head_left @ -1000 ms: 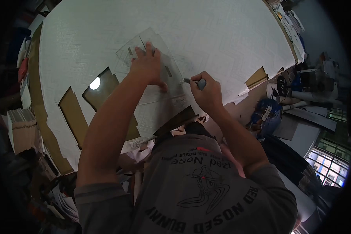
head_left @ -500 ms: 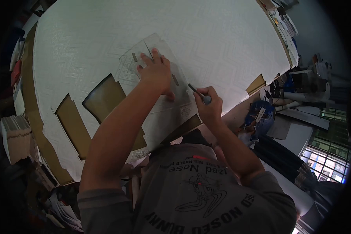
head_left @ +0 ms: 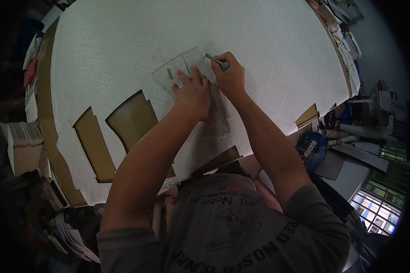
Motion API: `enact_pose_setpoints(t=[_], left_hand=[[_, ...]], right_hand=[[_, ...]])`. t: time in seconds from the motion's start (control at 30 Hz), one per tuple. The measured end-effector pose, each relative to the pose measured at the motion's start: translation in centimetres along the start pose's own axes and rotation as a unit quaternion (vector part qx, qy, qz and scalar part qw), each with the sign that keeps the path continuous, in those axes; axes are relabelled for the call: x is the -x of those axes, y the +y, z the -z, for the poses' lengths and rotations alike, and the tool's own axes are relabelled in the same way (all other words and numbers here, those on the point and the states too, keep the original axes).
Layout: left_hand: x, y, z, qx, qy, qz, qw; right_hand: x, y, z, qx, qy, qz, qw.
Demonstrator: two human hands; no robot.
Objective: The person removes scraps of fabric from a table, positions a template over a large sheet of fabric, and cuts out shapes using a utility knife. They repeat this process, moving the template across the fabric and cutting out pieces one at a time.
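A clear plastic template (head_left: 219, 122) lies flat on the white patterned sheet (head_left: 278, 50), with short dark strips on it. My left hand (head_left: 193, 93) presses down on its middle, fingers spread. At the template's far right corner, my right hand (head_left: 230, 75) is closed round a grey pen (head_left: 219, 62). The pen slants, its tip right at the template's edge. Part of the template is hidden beneath my left hand and forearm.
Cut-out openings in the sheet show a brown board (head_left: 95, 150) below. A stack of pale panels (head_left: 26, 145) stands at the left. Off the table's right side are a blue bag (head_left: 312, 145) and assorted items. Papers (head_left: 346, 43) line the far right edge.
My right hand has moved away from my body along the template's right edge, up to its far corner, with the pen. My left hand stays pressed on the template.
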State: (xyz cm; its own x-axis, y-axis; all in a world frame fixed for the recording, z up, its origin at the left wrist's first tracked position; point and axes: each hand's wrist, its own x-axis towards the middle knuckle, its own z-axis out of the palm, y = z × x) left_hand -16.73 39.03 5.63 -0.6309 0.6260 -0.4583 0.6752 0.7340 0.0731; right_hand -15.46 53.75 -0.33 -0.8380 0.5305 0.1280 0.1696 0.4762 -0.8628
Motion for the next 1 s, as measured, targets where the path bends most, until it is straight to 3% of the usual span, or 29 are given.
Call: enact_pose_setpoints(t=[0.2,0.27,0.3,0.37,0.4,0.47,0.57,0.7,0.8,1.0], left_hand=[[0.1,0.4,0.7,0.011,-0.028,0.019,0.999],[0.1,0.3,0.8,0.007,-0.030,0.025,0.999],[0.1,0.4,0.9,0.000,-0.032,0.022,0.999],[0.1,0.5,0.8,-0.008,-0.038,0.024,0.999],[0.1,0.5,0.9,-0.008,-0.035,0.019,0.999],[0.1,0.6,1.0,-0.010,-0.036,0.020,0.999],[-0.1,0.5,0.8,-0.016,-0.035,0.021,0.999],[-0.3,0.5,0.7,-0.014,-0.023,0.012,1.000],[-0.3,0.5,0.7,-0.012,-0.023,0.011,1.000],[-0.3,0.5,0.9,-0.009,-0.020,0.011,1.000]], right_hand=[[-1.7,1.3,1.2,-0.029,-0.032,0.065,0.997],[-4.1,1.4,2.6,-0.019,-0.137,0.056,0.989],[-5.7,1.3,3.4,-0.024,-0.140,0.057,0.988],[-9.3,0.7,4.7,0.031,-0.288,0.127,0.949],[-10.9,0.1,5.0,0.025,-0.292,0.127,0.948],[-13.6,-0.9,5.2,0.052,-0.429,0.151,0.889],[-15.6,-0.8,4.2,0.038,-0.487,0.173,0.856],[-15.7,1.0,4.0,-0.001,-0.475,0.201,0.856],[-15.0,1.9,4.1,-0.057,-0.479,0.150,0.863],[-10.5,3.7,3.9,-0.046,-0.366,0.120,0.922]])
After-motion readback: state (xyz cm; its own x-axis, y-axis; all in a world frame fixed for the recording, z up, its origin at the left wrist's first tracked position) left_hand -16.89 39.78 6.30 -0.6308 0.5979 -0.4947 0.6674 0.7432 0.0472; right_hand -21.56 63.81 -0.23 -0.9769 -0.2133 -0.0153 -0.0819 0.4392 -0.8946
